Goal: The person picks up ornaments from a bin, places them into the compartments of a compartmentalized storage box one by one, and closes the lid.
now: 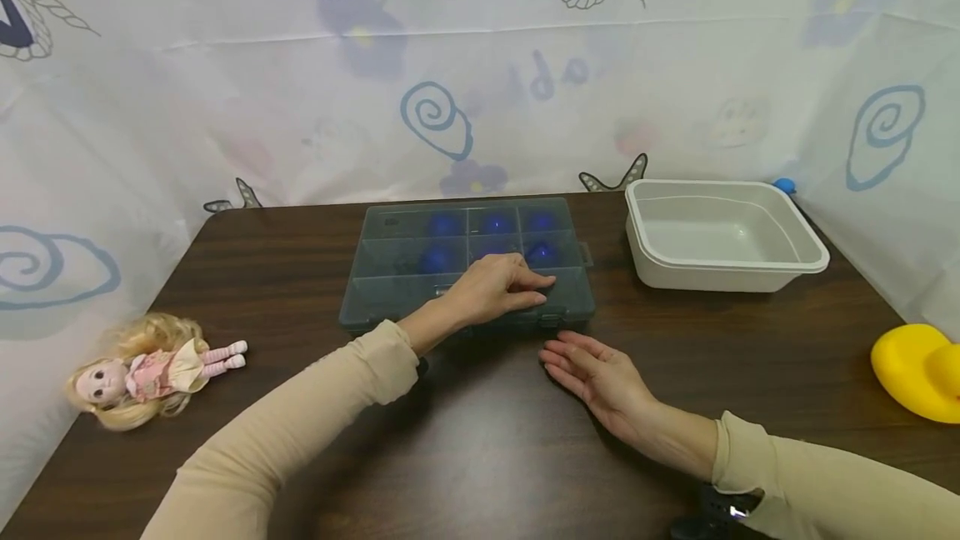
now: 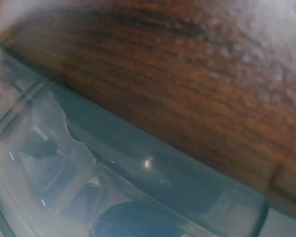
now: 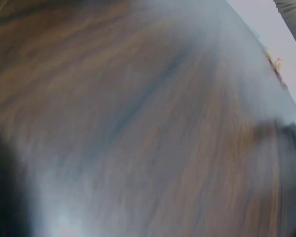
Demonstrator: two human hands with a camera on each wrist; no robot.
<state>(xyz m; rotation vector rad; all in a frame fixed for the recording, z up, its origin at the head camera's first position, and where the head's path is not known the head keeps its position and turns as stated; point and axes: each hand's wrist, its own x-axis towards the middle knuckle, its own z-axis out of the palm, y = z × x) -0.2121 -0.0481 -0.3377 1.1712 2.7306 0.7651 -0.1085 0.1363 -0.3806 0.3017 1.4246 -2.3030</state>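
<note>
A translucent grey-green compartment box (image 1: 405,298) lies on the table with its lid down, and several round blue things (image 1: 444,223) show through the lid. My left hand (image 1: 495,286) reaches over the box, its fingers loosely bent over the front right part of the lid; whether the fingertips press on it is hard to tell. Just in front of the box's front right corner, my right hand (image 1: 600,377) has its fingers extended and holds nothing. In the left wrist view the box's side (image 2: 153,153) fills the lower left. The right wrist view is blurred and shows mostly tabletop.
An off-white plastic tub (image 1: 720,277) stands at the back right, with a bit of something blue (image 1: 785,185) behind it. A yellow rubber duck (image 1: 911,369) sits at the right edge. A blond doll (image 1: 153,373) lies at the left. A printed white curtain (image 1: 480,48) hangs behind the table.
</note>
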